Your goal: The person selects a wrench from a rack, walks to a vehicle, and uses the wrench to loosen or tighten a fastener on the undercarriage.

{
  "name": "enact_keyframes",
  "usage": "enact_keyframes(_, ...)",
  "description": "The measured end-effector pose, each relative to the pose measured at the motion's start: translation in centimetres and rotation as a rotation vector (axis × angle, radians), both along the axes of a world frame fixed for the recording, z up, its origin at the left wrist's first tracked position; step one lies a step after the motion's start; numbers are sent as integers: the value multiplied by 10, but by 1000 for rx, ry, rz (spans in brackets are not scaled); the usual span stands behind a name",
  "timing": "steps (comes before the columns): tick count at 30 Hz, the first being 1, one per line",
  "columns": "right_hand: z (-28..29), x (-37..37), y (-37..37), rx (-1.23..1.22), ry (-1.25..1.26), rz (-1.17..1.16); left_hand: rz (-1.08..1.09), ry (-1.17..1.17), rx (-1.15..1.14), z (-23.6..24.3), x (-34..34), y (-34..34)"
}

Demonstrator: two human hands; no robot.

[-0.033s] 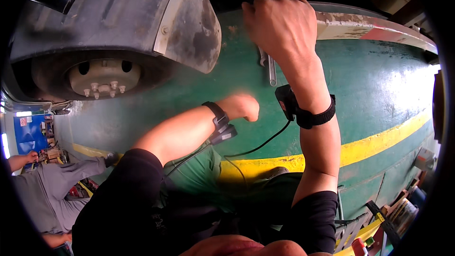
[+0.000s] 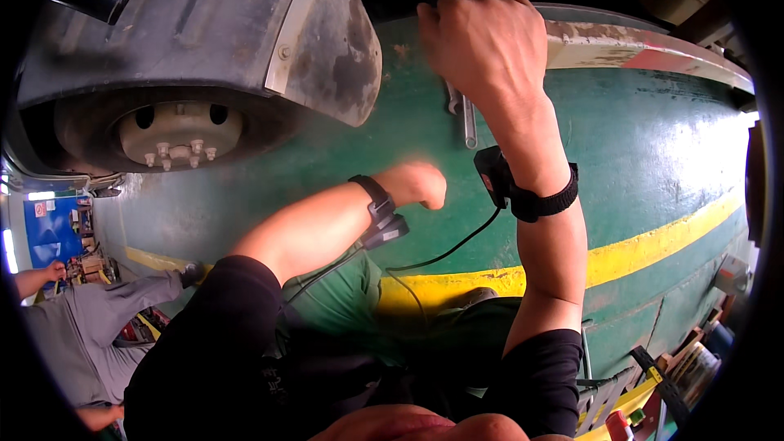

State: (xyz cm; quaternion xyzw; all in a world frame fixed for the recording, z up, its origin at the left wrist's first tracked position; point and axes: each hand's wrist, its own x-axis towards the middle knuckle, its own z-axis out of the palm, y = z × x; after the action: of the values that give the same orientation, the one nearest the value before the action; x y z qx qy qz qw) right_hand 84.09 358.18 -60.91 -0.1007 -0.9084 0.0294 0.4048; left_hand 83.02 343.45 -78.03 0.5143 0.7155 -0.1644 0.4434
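While two wrenches (image 2: 469, 122) show below the right hand (image 2: 490, 45), upper middle of the frame, I can't tell what either grip holds. The left hand (image 2: 423, 185), mid-frame, is blurry. This looks like a handling step, needing a steady hold.

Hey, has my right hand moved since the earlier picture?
No. The right hand shows no visible shift in any direction, judged against the red and white bar beside it.

wrench (image 2: 469, 124): smooth, shiny metal | floor (image 2: 637, 139): glossy | fender (image 2: 196, 33): matt, scuffed | sleeve (image 2: 216, 310): matt cloth
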Motion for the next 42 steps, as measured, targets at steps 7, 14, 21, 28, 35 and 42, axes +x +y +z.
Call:
enact_keyframes(7, 0, -4, -1, 34, 29, -31, -26, 38, -93, 0, 8, 16)
enact_keyframes(14, 7, -2, -4, 64, -3, -53, -62, -17, 7, -11, 10, 9)
enact_keyframes(21, 3, -5, -9, 72, -17, -73, -218, 29, -110, -3, 29, 26)
enact_keyframes(28, 3, -9, -11, 81, -21, -105, -222, 32, -106, -6, 26, 27)
enact_keyframes(35, 2, -10, -12, 84, -21, -103, -228, 13, -118, 0, 24, 28)
enact_keyframes(42, 2, -7, -10, 79, -7, -88, -246, 47, -109, -2, 27, 28)
